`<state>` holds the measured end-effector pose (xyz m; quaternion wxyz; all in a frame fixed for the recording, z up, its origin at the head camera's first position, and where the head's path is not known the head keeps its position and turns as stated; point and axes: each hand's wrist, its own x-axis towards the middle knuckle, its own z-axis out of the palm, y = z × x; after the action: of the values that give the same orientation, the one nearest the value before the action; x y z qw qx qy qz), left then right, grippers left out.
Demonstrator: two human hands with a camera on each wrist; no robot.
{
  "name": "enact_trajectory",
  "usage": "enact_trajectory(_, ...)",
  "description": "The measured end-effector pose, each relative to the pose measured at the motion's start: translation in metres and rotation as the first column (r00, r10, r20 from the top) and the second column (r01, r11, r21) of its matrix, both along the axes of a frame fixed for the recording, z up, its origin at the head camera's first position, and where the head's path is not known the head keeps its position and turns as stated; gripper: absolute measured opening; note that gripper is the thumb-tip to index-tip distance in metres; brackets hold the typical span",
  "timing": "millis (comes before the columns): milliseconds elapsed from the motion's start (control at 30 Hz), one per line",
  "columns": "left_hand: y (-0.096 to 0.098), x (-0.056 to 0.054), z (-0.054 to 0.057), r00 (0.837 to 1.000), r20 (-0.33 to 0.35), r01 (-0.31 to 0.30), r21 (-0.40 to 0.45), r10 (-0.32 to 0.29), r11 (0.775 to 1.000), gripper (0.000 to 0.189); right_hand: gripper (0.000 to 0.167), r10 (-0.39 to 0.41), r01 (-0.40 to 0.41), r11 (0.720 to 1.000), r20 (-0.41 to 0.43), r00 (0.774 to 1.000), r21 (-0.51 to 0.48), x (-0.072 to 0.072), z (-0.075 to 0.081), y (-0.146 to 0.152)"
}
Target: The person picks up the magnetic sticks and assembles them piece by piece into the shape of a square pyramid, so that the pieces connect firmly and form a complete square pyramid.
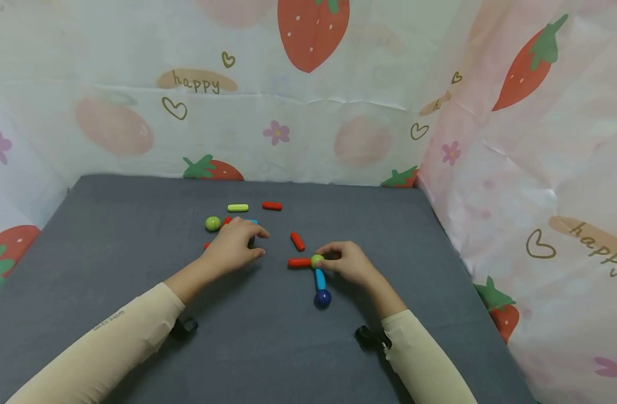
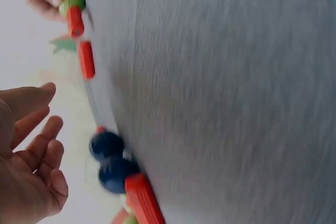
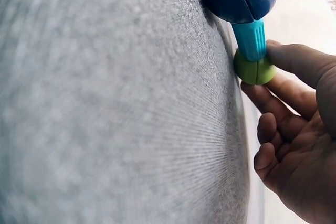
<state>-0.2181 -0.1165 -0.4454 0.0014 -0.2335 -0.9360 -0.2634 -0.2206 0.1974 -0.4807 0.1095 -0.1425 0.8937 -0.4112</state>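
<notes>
My right hand pinches a green ball between thumb and fingers. A red stick and a light-blue stick are joined to that ball. On the far end of the blue stick is a dark-blue ball. My left hand holds nothing; its fingers are loosely bent, over the loose pieces on the left. In the left wrist view, two dark-blue balls and a red stick lie beside it. The left hand partly hides these in the head view.
On the grey cloth-covered table lie a loose red stick between the hands, another red stick farther back, a yellow-green stick and a green ball. A strawberry-patterned curtain stands behind the table and along its sides.
</notes>
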Motion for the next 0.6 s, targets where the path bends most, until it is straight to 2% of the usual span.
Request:
enact_trajectory(100, -0.010, -0.005, 0.004, 0.999, -0.017, -0.046, -0.027, 0.046, 0.999, 0.038, 0.028, -0.001, 0.001, 1.000, -0.002, 1.000, -0.001, -0.001, -0.001, 0.002)
enact_trajectory(200, -0.017, -0.011, 0.004, 0.997, -0.006, -0.074, -0.048, 0.074, 0.996, 0.041, 0.028, -0.009, 0.009, 1.000, 0.006, 1.000, -0.008, -0.001, -0.002, 0.004)
enact_trajectory(600, -0.032, -0.030, -0.011, 0.988, 0.078, -0.123, -0.098, 0.130, 0.988, 0.042, 0.027, -0.040, 0.040, 0.999, 0.021, 0.999, -0.015, -0.003, -0.002, 0.008)
